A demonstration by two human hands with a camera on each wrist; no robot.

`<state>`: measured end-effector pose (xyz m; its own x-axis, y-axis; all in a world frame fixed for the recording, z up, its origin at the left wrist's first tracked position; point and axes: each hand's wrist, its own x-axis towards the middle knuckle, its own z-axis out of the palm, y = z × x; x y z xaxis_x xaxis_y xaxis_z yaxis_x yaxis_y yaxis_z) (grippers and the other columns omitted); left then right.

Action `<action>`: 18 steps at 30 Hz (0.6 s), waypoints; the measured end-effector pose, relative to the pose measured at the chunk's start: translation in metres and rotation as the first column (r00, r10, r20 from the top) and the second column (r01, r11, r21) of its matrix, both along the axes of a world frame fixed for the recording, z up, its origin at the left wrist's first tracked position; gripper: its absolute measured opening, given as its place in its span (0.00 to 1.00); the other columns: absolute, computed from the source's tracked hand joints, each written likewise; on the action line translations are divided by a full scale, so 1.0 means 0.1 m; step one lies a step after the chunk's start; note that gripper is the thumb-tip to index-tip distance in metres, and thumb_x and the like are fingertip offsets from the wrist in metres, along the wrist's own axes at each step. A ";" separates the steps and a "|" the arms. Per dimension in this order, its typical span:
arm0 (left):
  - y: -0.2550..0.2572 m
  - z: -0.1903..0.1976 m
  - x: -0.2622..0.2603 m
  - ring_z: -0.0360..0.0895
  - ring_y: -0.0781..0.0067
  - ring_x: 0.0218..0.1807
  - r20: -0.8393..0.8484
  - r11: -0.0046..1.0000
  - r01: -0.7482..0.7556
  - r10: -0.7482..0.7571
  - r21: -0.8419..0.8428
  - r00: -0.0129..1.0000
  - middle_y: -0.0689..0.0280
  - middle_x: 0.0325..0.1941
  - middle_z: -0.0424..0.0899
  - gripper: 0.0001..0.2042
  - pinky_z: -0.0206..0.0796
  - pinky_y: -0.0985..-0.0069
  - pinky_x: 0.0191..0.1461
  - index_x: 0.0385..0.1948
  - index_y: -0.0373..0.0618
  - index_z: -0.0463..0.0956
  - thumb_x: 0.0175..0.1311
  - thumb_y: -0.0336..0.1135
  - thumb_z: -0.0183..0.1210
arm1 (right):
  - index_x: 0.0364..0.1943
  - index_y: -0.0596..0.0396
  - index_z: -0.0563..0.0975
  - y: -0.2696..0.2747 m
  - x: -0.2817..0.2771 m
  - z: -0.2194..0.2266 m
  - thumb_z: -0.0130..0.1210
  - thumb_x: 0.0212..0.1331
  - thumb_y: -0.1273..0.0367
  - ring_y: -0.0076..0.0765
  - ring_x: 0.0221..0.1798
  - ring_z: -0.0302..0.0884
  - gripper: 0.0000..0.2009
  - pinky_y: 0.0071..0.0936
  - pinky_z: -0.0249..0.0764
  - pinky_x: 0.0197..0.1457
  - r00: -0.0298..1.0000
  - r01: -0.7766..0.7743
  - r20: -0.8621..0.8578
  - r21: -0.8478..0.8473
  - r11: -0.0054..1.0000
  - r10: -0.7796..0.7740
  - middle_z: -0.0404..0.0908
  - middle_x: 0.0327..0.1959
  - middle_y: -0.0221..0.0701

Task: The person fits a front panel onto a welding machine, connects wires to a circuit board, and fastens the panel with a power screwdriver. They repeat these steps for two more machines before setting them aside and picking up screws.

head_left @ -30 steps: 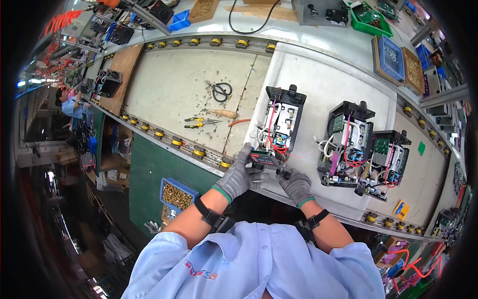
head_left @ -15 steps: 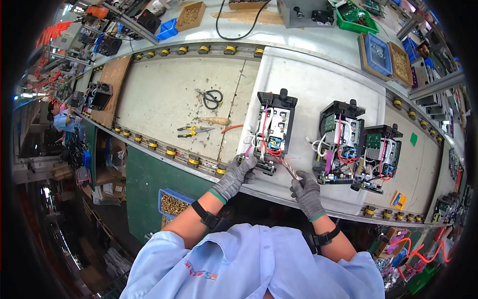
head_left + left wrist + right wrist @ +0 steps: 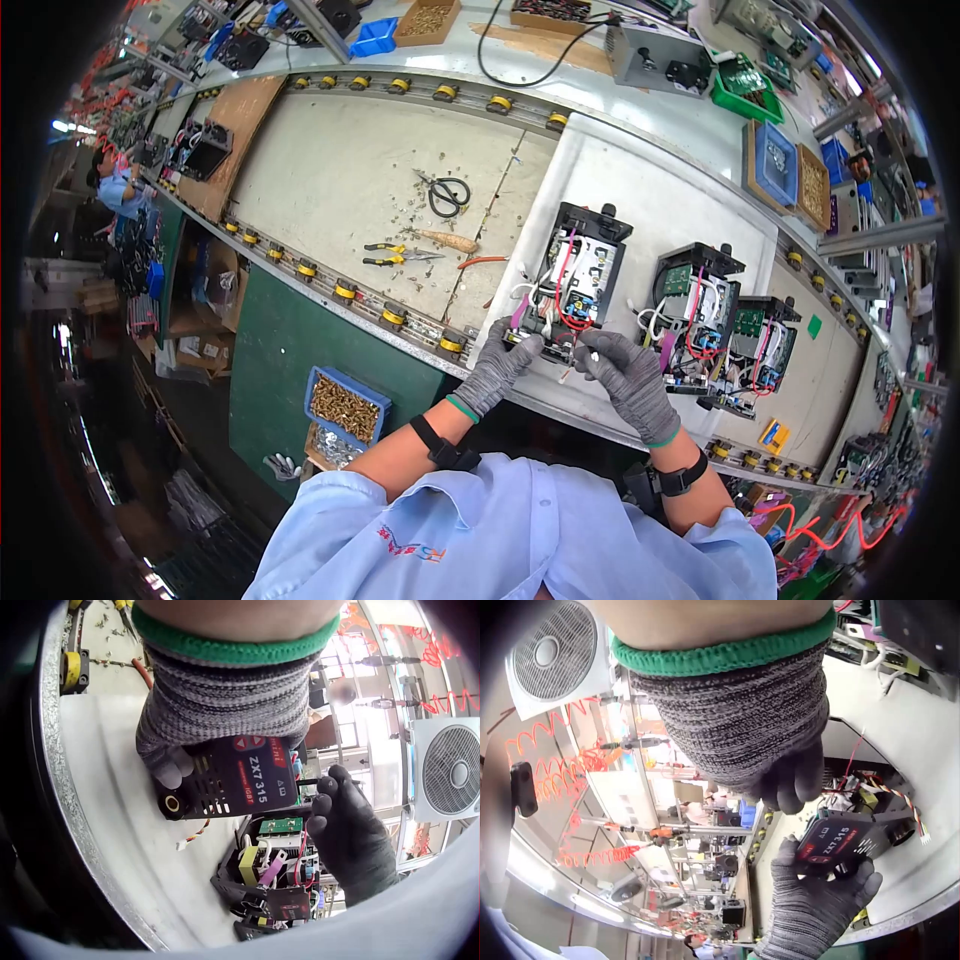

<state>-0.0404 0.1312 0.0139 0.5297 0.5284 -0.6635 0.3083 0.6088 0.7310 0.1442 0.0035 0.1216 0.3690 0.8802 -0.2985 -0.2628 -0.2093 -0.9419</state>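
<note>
My gloved left hand (image 3: 503, 372) grips the black front panel (image 3: 251, 776) marked ZX7 315, thumb and fingers at its edges. The panel stands at the near end of an opened black device (image 3: 590, 262) with red, white and purple wires. Close behind the panel, my gloved right hand (image 3: 632, 385) has its fingertips bunched around a thin dark piece (image 3: 307, 781); most of that piece is hidden by the fingers. A twisted cable with a white connector (image 3: 925, 838) hangs loose beside the panel.
Two similar opened devices (image 3: 695, 310) stand to the right on the white sheet (image 3: 640, 165). Black scissors (image 3: 447, 195), yellow pliers (image 3: 400, 254) and scattered screws lie to the left. A blue bin of brass screws (image 3: 345, 405) sits near my left forearm. Rollers (image 3: 394, 314) line the bench edge.
My right hand let go of the twisted wires and moved left to the panel. The left hand kept hold of the panel, which has tipped from face up to upright. The head view shifted.
</note>
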 end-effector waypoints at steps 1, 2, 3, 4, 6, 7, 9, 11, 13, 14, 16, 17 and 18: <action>-0.01 -0.02 -0.01 0.74 0.79 0.40 -0.001 1.000 0.014 -0.014 0.023 1.000 0.65 0.45 0.75 0.39 0.72 0.79 0.42 0.65 0.40 0.59 0.59 0.51 0.70 | 0.50 0.59 0.81 0.08 0.03 0.02 0.58 0.64 0.73 0.30 0.42 0.82 0.12 0.28 0.78 0.47 0.964 -0.097 0.240 -0.092 0.991 0.116 0.84 0.43 0.39; -0.02 -0.03 -0.02 0.74 0.79 0.40 0.005 1.000 -0.001 0.000 0.017 1.000 0.65 0.45 0.75 0.39 0.72 0.79 0.42 0.65 0.40 0.59 0.59 0.51 0.70 | 0.49 0.57 0.81 0.17 0.05 0.05 0.59 0.64 0.72 0.29 0.44 0.81 0.11 0.28 0.77 0.48 0.858 -0.168 0.452 -0.202 0.965 0.244 0.83 0.42 0.36; -0.04 -0.04 -0.02 0.74 0.77 0.44 0.027 0.999 -0.012 0.011 0.043 1.000 0.63 0.48 0.75 0.39 0.72 0.77 0.47 0.65 0.39 0.58 0.59 0.49 0.71 | 0.46 0.54 0.83 0.32 0.05 0.08 0.59 0.62 0.73 0.39 0.42 0.82 0.10 0.32 0.78 0.47 0.738 -0.232 0.628 -0.106 0.967 0.246 0.83 0.41 0.38; -0.05 -0.06 -0.02 0.73 0.75 0.49 0.048 0.997 -0.025 0.022 0.068 0.999 0.62 0.51 0.74 0.39 0.71 0.75 0.52 0.65 0.39 0.58 0.58 0.47 0.71 | 0.46 0.54 0.83 0.44 0.04 0.06 0.59 0.62 0.73 0.39 0.42 0.82 0.10 0.32 0.78 0.47 0.732 -0.246 0.629 -0.114 0.963 0.261 0.83 0.41 0.38; -0.05 -0.03 -0.01 0.72 0.72 0.54 0.058 0.997 -0.049 0.045 0.060 0.997 0.60 0.54 0.74 0.39 0.68 0.73 0.60 0.66 0.38 0.57 0.58 0.43 0.72 | 0.45 0.55 0.82 0.65 0.01 0.00 0.59 0.61 0.72 0.48 0.44 0.82 0.09 0.36 0.78 0.48 0.526 -0.340 0.813 -0.066 0.938 0.248 0.83 0.40 0.41; -0.06 -0.05 -0.02 0.73 0.72 0.54 0.097 0.996 -0.056 0.049 0.066 0.994 0.60 0.54 0.74 0.39 0.68 0.73 0.61 0.66 0.38 0.56 0.58 0.41 0.72 | 0.43 0.57 0.82 0.76 -0.01 0.03 0.60 0.60 0.72 0.49 0.44 0.83 0.09 0.38 0.78 0.48 0.522 -0.368 0.793 -0.123 0.922 0.314 0.84 0.38 0.41; -0.06 -0.14 -0.02 0.73 0.73 0.54 0.172 0.992 -0.057 0.037 0.112 0.984 0.61 0.54 0.74 0.40 0.69 0.72 0.61 0.66 0.37 0.54 0.57 0.39 0.72 | 0.43 0.57 0.82 0.92 -0.05 0.04 0.60 0.59 0.72 0.48 0.43 0.83 0.09 0.39 0.78 0.48 0.531 -0.409 0.749 -0.182 0.894 0.396 0.83 0.37 0.41; -0.09 -0.17 -0.02 0.74 0.73 0.53 0.191 0.992 -0.091 0.074 0.084 0.979 0.61 0.54 0.74 0.41 0.70 0.73 0.61 0.66 0.37 0.54 0.57 0.38 0.72 | 0.41 0.56 0.82 1.06 -0.07 -0.02 0.61 0.59 0.71 0.47 0.40 0.83 0.08 0.42 0.78 0.47 0.536 -0.454 0.676 -0.276 0.848 0.506 0.83 0.33 0.42; -0.09 -0.18 -0.02 0.75 0.74 0.52 0.191 0.991 -0.095 0.077 0.091 0.979 0.61 0.53 0.74 0.41 0.72 0.73 0.59 0.66 0.37 0.53 0.56 0.35 0.73 | 0.41 0.56 0.82 1.19 -0.05 -0.05 0.60 0.59 0.69 0.48 0.39 0.82 0.08 0.43 0.77 0.47 0.445 -0.519 0.672 -0.345 0.782 0.592 0.82 0.32 0.41; -0.11 -0.21 -0.02 0.75 0.74 0.52 0.191 0.991 -0.101 0.083 0.087 0.978 0.61 0.53 0.74 0.41 0.72 0.73 0.59 0.66 0.37 0.53 0.56 0.35 0.73 | 0.40 0.55 0.83 1.24 -0.04 -0.07 0.59 0.60 0.68 0.48 0.38 0.81 0.08 0.44 0.76 0.47 0.356 -0.563 0.665 -0.408 0.719 0.656 0.82 0.32 0.41; -0.16 -0.25 -0.02 0.75 0.74 0.52 0.196 0.986 -0.159 0.147 0.047 0.969 0.61 0.52 0.74 0.40 0.72 0.73 0.59 0.66 0.36 0.53 0.55 0.33 0.73 | 0.38 0.52 0.83 1.29 -0.02 -0.11 0.59 0.59 0.66 0.47 0.38 0.81 0.08 0.43 0.76 0.46 0.273 -0.577 0.718 -0.410 0.707 0.640 0.82 0.30 0.39; -0.15 -0.19 -0.01 0.75 0.74 0.52 0.194 0.986 -0.159 0.148 0.043 0.970 0.61 0.52 0.74 0.40 0.72 0.73 0.59 0.66 0.36 0.53 0.55 0.33 0.73 | 0.37 0.50 0.83 1.34 0.00 -0.10 0.60 0.58 0.65 0.45 0.39 0.81 0.07 0.43 0.76 0.46 0.042 -0.609 0.781 -0.474 0.636 0.623 0.82 0.29 0.36; -0.13 -0.08 -0.01 0.75 0.74 0.53 0.218 0.985 -0.172 0.170 -0.010 0.961 0.61 0.53 0.74 0.41 0.73 0.72 0.58 0.66 0.36 0.53 0.55 0.33 0.73 | 0.36 0.48 0.83 1.39 0.03 -0.10 0.60 0.57 0.65 0.43 0.40 0.81 0.06 0.42 0.76 0.45 -0.190 -0.617 0.803 -0.545 0.568 0.565 0.82 0.29 0.34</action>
<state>-0.0416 0.1186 0.0062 0.5615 0.6291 -0.5376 0.0333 0.6319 0.7743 0.1471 0.1430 0.1115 -0.3848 0.8870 -0.2551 0.8985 0.2968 -0.3235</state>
